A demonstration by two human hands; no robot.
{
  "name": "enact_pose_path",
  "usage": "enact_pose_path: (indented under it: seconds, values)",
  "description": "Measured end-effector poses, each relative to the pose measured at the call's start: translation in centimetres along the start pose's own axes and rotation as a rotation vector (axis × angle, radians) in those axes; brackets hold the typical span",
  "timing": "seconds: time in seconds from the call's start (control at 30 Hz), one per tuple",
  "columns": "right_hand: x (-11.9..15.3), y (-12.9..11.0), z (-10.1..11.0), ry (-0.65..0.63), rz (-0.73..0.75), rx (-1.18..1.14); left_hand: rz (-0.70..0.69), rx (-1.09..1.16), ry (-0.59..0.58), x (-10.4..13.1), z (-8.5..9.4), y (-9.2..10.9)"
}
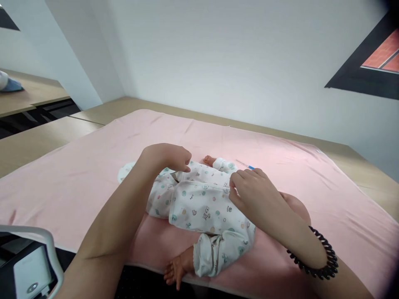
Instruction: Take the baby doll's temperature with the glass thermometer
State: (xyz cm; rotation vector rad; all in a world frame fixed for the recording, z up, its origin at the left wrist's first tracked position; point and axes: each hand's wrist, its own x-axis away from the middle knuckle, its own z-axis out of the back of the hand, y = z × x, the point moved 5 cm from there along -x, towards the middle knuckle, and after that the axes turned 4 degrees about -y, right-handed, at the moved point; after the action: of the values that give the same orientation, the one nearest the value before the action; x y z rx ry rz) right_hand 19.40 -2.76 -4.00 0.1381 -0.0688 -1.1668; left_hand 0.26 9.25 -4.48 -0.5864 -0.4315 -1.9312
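Note:
A baby doll lies on its back, dressed in a white printed jacket (202,207) and matching trousers (160,195). My left hand (177,158) is over the jacket's lower edge, its fingers curled and the thumb close to the index finger; whatever they hold is hidden. At the jacket's chest and neck, my right hand (249,187) is closed, with its fingertips pinching the cloth. Most of the doll's head (296,205) is behind my right forearm. One doll hand (179,268) reaches over the near edge, and the other doll hand (209,160) rests on the far side.
Beneath the doll, a pink blanket (102,166) covers the wooden table (40,141). Beyond the doll lies a thin stick with a blue end (249,167), perhaps a thermometer. A white-framed object (34,270) stands at the lower left. The wall (218,62) rises behind.

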Motion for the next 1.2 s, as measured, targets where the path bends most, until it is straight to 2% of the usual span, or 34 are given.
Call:
enact_pose_path:
  seconds: [0.2,0.4,0.53,0.63,0.87,1.1,1.2]
  values:
    - [0.5,1.4,1.3,0.015,-0.058,-0.018,0.001,0.030,-0.004,-1.4,0.1,-1.0]
    - [0.8,1.9,1.0,0.018,0.022,-0.032,-0.109,0.028,0.140,-1.7,0.5,0.6]
    - [0.7,1.9,0.7,-0.043,0.062,-0.058,-0.088,-0.023,0.077,-2.3,-0.1,1.6]
    - [0.7,1.7,0.5,-0.086,0.082,-0.056,-0.122,-0.058,0.062,-2.8,-0.3,2.3]
    - [0.6,1.4,-0.4,-0.212,0.038,0.029,-0.181,-0.051,0.117,-2.9,-0.3,2.7]
    - [0.6,1.3,0.0,-0.230,0.022,0.039,-0.153,-0.007,0.209,-2.7,0.0,2.1]
    - [0.5,1.1,0.1,-0.300,0.009,0.034,-0.231,-0.014,0.244,-3.0,0.1,2.4]
